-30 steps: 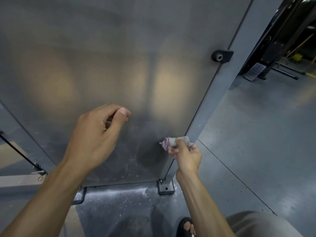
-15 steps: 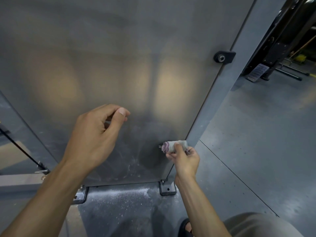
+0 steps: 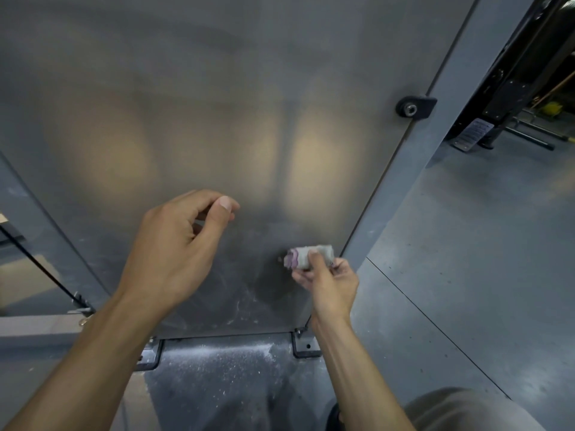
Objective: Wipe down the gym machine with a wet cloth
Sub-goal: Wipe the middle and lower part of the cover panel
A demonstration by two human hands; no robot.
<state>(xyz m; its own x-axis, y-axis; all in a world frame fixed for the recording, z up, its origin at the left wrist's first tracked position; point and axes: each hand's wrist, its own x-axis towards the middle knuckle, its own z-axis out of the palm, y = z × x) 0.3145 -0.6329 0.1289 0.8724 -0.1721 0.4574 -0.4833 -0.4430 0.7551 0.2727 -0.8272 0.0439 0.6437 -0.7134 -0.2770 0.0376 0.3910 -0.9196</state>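
cloth [image 3: 306,258] lower now, rolled, grey-purple

The machine panel [image 3: 217,104] stands upright on the floor [image 3: 466,275]. The cloth [image 3: 311,258] is against the panel's lower right, near its right edge. The bolt bracket [image 3: 415,107] sits above the cloth. The foot plate [image 3: 306,346] lies below the panel.

no text, brand or number can be read anywhere. the only thing bearing print is a small placard [image 3: 473,133] low on the dark machine frame [image 3: 513,85], to the right of the black bolt mount [image 3: 415,107] on the grey panel's edge; its lines of print are too small and blurred to make out.
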